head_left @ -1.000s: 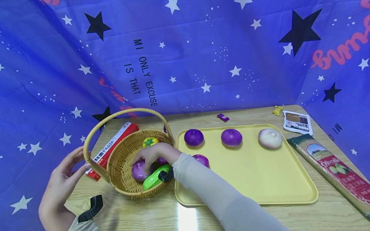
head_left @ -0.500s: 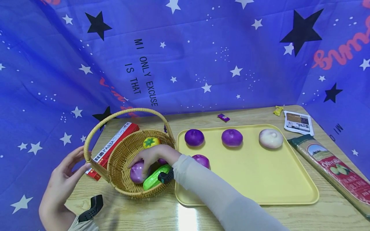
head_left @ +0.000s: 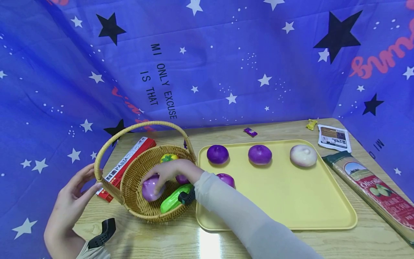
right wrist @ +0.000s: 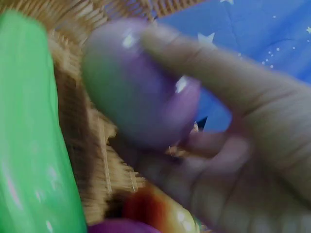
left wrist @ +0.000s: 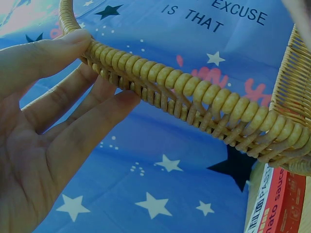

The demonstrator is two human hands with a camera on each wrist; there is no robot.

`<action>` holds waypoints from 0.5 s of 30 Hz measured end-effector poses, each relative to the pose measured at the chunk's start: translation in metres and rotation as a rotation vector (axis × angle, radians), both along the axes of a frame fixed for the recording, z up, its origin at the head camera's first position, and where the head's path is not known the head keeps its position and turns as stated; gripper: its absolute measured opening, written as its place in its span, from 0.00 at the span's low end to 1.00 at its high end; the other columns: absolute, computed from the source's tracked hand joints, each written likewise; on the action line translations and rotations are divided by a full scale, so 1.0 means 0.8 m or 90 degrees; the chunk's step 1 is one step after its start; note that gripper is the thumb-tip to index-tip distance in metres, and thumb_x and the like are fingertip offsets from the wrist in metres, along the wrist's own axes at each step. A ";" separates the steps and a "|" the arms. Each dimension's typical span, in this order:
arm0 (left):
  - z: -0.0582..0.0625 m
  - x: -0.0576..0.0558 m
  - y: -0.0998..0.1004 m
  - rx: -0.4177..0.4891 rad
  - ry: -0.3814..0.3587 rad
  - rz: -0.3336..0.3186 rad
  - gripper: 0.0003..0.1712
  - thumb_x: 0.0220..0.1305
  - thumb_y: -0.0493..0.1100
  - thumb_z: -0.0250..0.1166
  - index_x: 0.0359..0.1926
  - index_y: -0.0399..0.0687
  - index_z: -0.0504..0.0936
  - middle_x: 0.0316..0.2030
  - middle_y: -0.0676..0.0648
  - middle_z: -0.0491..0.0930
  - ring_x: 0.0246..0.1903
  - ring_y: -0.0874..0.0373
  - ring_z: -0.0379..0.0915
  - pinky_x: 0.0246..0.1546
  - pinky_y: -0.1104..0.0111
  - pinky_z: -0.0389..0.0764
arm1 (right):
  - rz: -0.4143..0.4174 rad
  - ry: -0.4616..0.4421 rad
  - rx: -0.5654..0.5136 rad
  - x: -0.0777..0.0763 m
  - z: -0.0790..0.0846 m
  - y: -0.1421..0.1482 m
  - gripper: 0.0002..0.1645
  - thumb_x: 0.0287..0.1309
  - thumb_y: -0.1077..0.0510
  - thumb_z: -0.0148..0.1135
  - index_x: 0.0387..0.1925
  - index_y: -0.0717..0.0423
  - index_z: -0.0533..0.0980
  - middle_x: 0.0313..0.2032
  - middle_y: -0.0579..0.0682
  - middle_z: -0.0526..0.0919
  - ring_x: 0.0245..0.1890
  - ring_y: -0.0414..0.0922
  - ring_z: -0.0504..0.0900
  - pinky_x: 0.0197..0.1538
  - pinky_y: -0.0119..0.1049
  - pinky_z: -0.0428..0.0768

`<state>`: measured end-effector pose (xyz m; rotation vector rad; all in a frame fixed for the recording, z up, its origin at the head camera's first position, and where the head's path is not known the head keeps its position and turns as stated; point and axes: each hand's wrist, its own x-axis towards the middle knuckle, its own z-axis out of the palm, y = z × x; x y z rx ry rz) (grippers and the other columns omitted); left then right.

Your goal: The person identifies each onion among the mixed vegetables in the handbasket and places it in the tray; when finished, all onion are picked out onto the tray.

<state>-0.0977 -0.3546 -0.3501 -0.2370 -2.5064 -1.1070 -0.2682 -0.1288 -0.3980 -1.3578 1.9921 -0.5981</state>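
Note:
In the head view my left hand (head_left: pixel 66 212) pinches the side of the wicker basket's handle (head_left: pixel 139 126) between thumb and fingers. The left wrist view shows the thumb on top of the wrapped handle (left wrist: pixel 180 87) and fingertips under it. Inside the basket (head_left: pixel 130 190) my right hand (head_left: pixel 173 169) grips a glossy purple onion (head_left: pixel 149 190). Thumb and fingers curl round this onion (right wrist: pixel 141 92) in the right wrist view. Beside it in the basket lie a bright green cucumber-shaped vegetable (head_left: pixel 171 201), another purple onion (head_left: pixel 182 179) and a yellow vegetable with a green top (head_left: pixel 168 157).
A yellow tray (head_left: pixel 275 198) right of the basket bears purple onions (head_left: pixel 260 154) and a whitish onion (head_left: pixel 303 155). A red pasta box (head_left: pixel 129 158) lies behind the basket. On the right are a long pasta packet (head_left: pixel 372 187), a white pouch (head_left: pixel 334 137) and small wrapped sweets (head_left: pixel 250 132).
My right hand has shifted the gripped onion leftward and slightly up inside the basket, away from the green vegetable. The left hand stays on the handle.

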 end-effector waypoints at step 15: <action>0.002 0.001 0.002 0.000 0.005 -0.007 0.33 0.61 0.28 0.59 0.67 0.44 0.64 0.50 0.73 0.71 0.51 0.83 0.67 0.43 0.91 0.72 | -0.037 0.025 -0.055 -0.007 0.033 0.019 0.37 0.50 0.47 0.69 0.63 0.36 0.69 0.61 0.46 0.71 0.57 0.38 0.72 0.56 0.27 0.72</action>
